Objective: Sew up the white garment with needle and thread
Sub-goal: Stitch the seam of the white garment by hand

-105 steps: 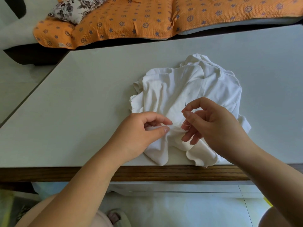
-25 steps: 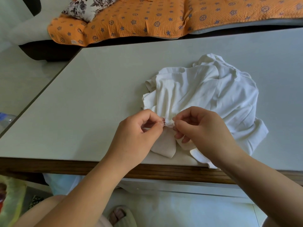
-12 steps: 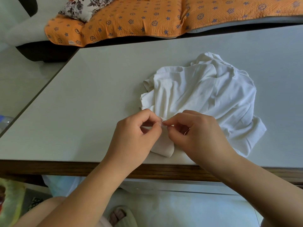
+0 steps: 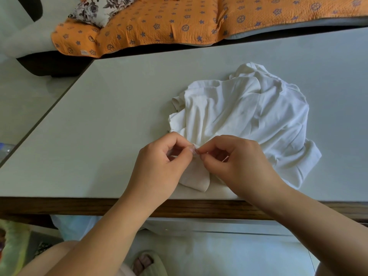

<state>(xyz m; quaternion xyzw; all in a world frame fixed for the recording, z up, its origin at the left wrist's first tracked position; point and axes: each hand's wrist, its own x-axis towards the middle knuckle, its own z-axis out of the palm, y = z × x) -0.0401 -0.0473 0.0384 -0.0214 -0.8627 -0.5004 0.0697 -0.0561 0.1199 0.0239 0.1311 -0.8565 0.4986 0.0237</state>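
A pale grey-green table with a dark wooden front edge fills most of the view. Behind it runs a dark bench covered by an orange patterned cushion cover, with a floral pillow at its left end. Below the table edge is a light floor and a foot in a slipper.

The white garment lies crumpled on the table, right of centre, and its near folds reach the front edge.

Both forearms come up from the bottom of the view and converge over the garment's near left part. The left hand is turned palm inward, its fingers curled, and its thumb and forefinger pinch a small raised fold of the cloth. A rounded flap of fabric hangs below it towards the table edge.

The right hand mirrors it, knuckles up and wrist bent. Its thumb and forefinger are closed in a pinch on the same fold, tip to tip with the left hand's fingers, and the other fingers are tucked under the palm.

The needle and thread are too fine to make out with any certainty between the fingertips.
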